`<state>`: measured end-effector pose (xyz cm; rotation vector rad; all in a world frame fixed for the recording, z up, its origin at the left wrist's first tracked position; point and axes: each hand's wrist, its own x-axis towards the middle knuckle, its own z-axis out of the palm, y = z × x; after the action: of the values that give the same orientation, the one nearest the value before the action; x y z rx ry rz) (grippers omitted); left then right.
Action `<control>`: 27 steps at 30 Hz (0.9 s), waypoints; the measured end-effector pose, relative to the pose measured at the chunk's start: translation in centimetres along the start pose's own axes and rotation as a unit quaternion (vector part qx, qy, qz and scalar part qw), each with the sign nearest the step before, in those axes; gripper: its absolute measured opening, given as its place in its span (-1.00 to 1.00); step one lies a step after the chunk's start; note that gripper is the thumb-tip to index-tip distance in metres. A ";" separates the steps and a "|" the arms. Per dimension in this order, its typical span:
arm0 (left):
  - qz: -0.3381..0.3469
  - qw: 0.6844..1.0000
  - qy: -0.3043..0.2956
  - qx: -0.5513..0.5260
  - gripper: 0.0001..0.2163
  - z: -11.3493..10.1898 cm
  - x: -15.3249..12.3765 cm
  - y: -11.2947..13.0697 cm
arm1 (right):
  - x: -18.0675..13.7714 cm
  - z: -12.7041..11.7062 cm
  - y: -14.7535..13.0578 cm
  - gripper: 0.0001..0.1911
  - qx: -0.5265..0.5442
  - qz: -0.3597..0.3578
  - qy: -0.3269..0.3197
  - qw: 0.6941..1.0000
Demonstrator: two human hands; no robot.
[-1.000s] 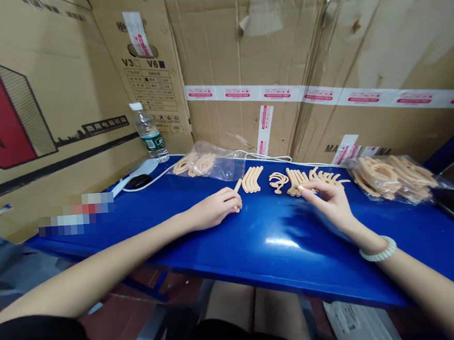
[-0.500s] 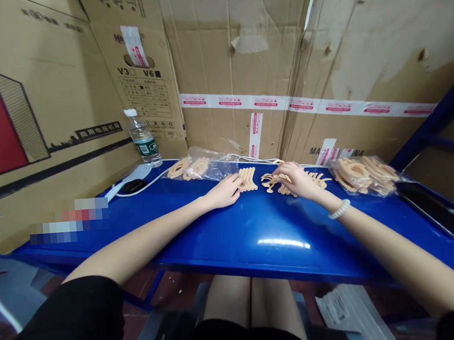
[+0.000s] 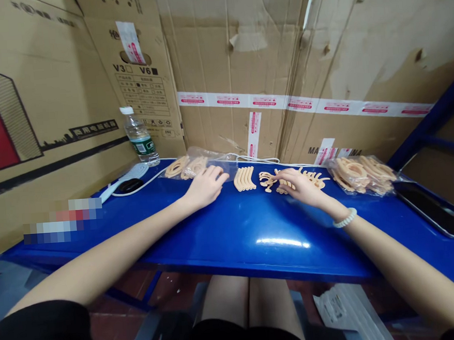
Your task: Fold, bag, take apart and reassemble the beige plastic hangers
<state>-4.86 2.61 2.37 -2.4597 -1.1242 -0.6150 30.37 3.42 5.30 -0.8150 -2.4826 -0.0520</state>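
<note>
Left hand (image 3: 208, 186) has drawn back from the strips (image 3: 245, 179), now lying just right of its loosely spread fingers. Right hand (image 3: 296, 187) is over more pieces (image 3: 267, 181); whether it pinches one I cannot tell. Strips look light, stiff, perhaps brittle: best taken mid-length by the edges.

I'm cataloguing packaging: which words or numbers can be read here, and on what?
"V3": tall carton.
"V6": same carton.
"商用电脑", rest blurred: left carton.
"MA" and "INA", tape strip between: back cardboard.
Too small or blurred: red-printed tape, bottle label, packet label, other carton lettering.
</note>
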 end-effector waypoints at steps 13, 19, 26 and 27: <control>-0.064 0.990 -0.001 0.129 -0.71 -2.0 -1.2 -6.3 | -2.1 -2.4 2.4 -0.82 -0.029 0.046 0.119 0.991; -0.128 0.980 -0.038 0.147 -0.74 -2.6 -4.0 -7.0 | -1.8 -2.0 2.1 -0.83 -0.017 0.040 0.107 0.993; -0.200 0.965 -0.067 0.155 -0.65 -2.9 -5.3 -5.8 | -1.9 -2.0 1.6 -0.81 -0.019 0.052 0.088 0.995; -0.202 0.964 -0.065 0.157 -0.66 -3.5 -5.2 -5.0 | -1.9 -2.0 1.5 -0.81 -0.019 0.051 0.090 0.994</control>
<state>-12.64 0.76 3.31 -2.0369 -1.6574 -0.3506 33.49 3.25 5.86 -0.9101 -2.2740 -0.1307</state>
